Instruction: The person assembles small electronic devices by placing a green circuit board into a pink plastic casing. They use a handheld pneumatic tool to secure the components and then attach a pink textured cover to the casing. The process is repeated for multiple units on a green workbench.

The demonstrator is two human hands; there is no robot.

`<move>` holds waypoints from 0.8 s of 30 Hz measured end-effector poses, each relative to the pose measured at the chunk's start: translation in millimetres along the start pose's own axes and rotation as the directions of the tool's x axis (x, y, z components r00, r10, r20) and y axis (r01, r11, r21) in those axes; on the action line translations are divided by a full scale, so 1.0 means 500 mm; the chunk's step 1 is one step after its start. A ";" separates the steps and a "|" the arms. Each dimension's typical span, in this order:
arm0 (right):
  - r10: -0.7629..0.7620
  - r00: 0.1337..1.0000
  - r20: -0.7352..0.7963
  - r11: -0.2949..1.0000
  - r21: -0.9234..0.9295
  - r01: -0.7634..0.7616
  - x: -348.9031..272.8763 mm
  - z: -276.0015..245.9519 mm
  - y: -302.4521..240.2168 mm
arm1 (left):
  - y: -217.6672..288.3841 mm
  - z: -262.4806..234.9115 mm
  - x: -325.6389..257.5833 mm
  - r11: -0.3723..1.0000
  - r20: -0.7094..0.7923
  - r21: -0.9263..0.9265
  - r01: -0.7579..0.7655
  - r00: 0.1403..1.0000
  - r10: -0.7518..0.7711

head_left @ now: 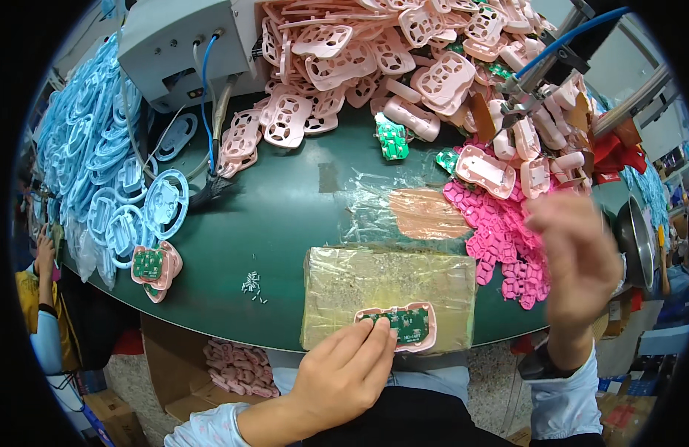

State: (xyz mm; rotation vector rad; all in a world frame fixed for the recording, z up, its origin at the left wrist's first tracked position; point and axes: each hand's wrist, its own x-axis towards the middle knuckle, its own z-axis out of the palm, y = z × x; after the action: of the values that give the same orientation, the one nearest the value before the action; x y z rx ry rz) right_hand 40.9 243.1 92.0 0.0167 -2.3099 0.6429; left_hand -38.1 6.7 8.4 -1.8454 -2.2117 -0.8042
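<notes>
Centrally, a green circuit board (413, 320) sat in a pale pink shell (432, 328), near the front edge of a tape-wrapped block (340, 287). The left hand (340, 372) lay with its fingers extended together and their tips on the board's left part; its thumb was hidden, so whether it gripped the shell could not be told. The right hand (579, 257), raised and blurred above the magenta pieces (501, 238), appeared partly curled; whether it held anything could not be told.

Two hazards were judged likely. Uneven pressure at one end might have tipped the board in its seat, and the tape's slick surface might have let the shell slide off the near edge. Loose metal screws (251, 284), in a small open heap on the green tabletop (240, 216), could have scattered at a sleeve's brush.

Materials differed plainly: the shell was smooth, rounded plastic with a raised rim; the board was flat and dotted with pale contacts; the block was rectangular, yellowish and glossy under wrinkled film. The magenta pieces were small, lobed and linked-looking, while the pale pink frames (288, 119) were thin plates pierced by rounded openings.
</notes>
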 end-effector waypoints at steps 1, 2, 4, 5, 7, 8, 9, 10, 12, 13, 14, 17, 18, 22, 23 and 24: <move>0.064 0.993 -0.095 0.995 0.078 -0.057 0.011 -0.006 -0.002 | 0.001 0.002 0.002 1.000 -0.014 0.001 0.006 1.000 -0.006; 0.129 0.974 -0.189 0.981 0.165 -0.098 0.022 -0.012 -0.005 | 0.002 0.005 0.001 1.000 -0.034 -0.006 0.007 0.999 -0.007; 0.067 0.954 -0.291 0.998 0.010 -0.067 0.036 -0.030 0.009 | 0.004 0.010 -0.004 1.000 -0.070 -0.017 0.018 0.997 -0.019; 0.051 0.935 -0.350 0.998 -0.028 -0.065 0.051 -0.038 0.006 | 0.005 0.010 -0.004 1.000 -0.069 -0.017 0.020 0.997 -0.021; 0.021 0.912 -0.409 0.990 -0.116 -0.074 0.080 -0.065 0.021 | 0.006 0.011 -0.004 1.000 -0.068 -0.015 0.023 0.997 -0.024; 0.002 0.898 -0.441 0.988 -0.140 -0.071 0.096 -0.079 0.033 | 0.006 0.010 -0.003 1.000 -0.066 -0.012 0.021 0.998 -0.022; -0.017 0.882 -0.471 0.984 -0.165 -0.069 0.113 -0.094 0.045 | 0.005 0.010 -0.003 1.000 -0.063 -0.010 0.019 0.998 -0.020; -0.057 0.862 -0.504 0.987 -0.160 -0.028 0.132 -0.105 0.059 | 0.005 0.012 -0.001 1.000 -0.061 -0.009 0.013 0.998 -0.013; -0.023 0.888 -0.459 0.993 0.093 0.074 0.165 -0.133 0.101 | 0.005 0.011 -0.007 1.000 -0.069 -0.006 0.015 0.998 -0.015; 0.037 0.932 -0.361 0.934 0.343 0.096 0.180 -0.159 0.139 | 0.005 0.010 -0.008 1.000 -0.066 -0.007 0.021 0.998 -0.021; 0.065 0.965 -0.252 0.882 0.466 0.062 0.193 -0.166 0.154 | 0.005 0.011 -0.008 1.000 -0.058 -0.005 0.017 0.998 -0.017; 0.079 0.994 0.070 0.832 0.545 -0.105 0.233 -0.185 0.181 | 0.002 0.012 -0.008 1.000 -0.036 0.018 0.011 0.999 -0.011; -0.006 0.990 0.142 0.851 0.520 -0.070 0.228 -0.201 0.191 | 0.002 0.008 -0.008 0.999 -0.024 0.033 0.004 1.000 -0.003; -0.029 0.951 0.307 0.682 0.701 -0.206 0.204 -0.196 0.119 | 0.010 0.007 -0.001 0.999 -0.012 0.038 0.023 1.000 -0.023; 0.014 0.941 0.338 0.585 0.760 -0.282 0.200 -0.177 0.081 | 0.014 0.008 -0.002 0.998 -0.013 0.067 0.020 1.000 -0.019; -0.163 0.909 0.383 0.455 0.847 -0.275 0.214 -0.154 0.086 | 0.020 0.010 -0.003 0.995 -0.014 0.096 0.019 1.000 -0.018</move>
State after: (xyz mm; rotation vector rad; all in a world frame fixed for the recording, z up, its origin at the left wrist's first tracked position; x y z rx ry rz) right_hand 3.6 333.8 190.0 0.6408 -2.0359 2.0245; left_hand -27.2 8.6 6.4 -1.7736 -2.2212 -0.6974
